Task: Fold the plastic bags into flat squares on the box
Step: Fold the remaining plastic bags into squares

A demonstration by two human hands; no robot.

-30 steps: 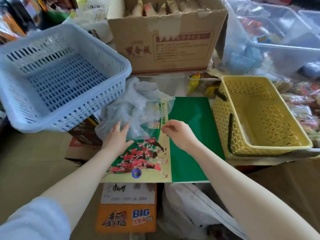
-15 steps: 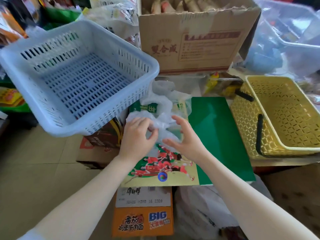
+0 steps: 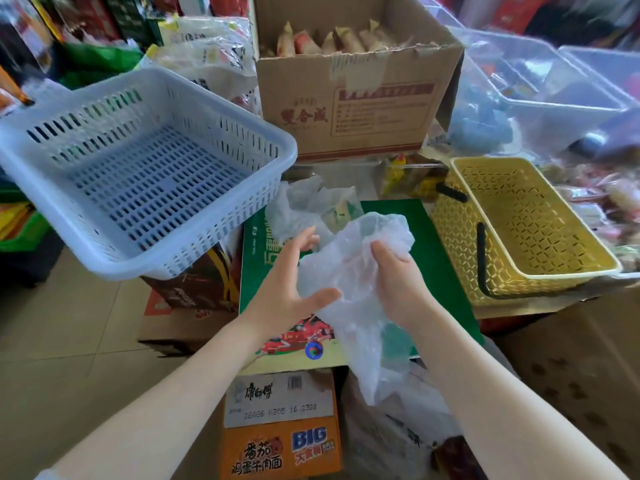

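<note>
Noodle carton: nearest, orange and white, just under the box's near edge.
Right hand: fingers curled into the clear bag, gripping it.
Left hand: fingers spread, thumb against the bag's left side.
Clear bag: crumpled, lifted above the green box, tail hanging down.
Second bag: lies crumpled on the box's far end.
Baskets: white basket left, yellow basket right.

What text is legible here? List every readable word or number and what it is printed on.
"BIG" and "番茄鸡蛋牛肉面": orange box.
"康師傅" and, roughly, "I2026 0305 16 2388": white label above it.
"雙合成": brown carton; its framed small print is blurred.
Lettering on green box is partly hidden, unreadable.
Background packaging: too blurred.
</note>
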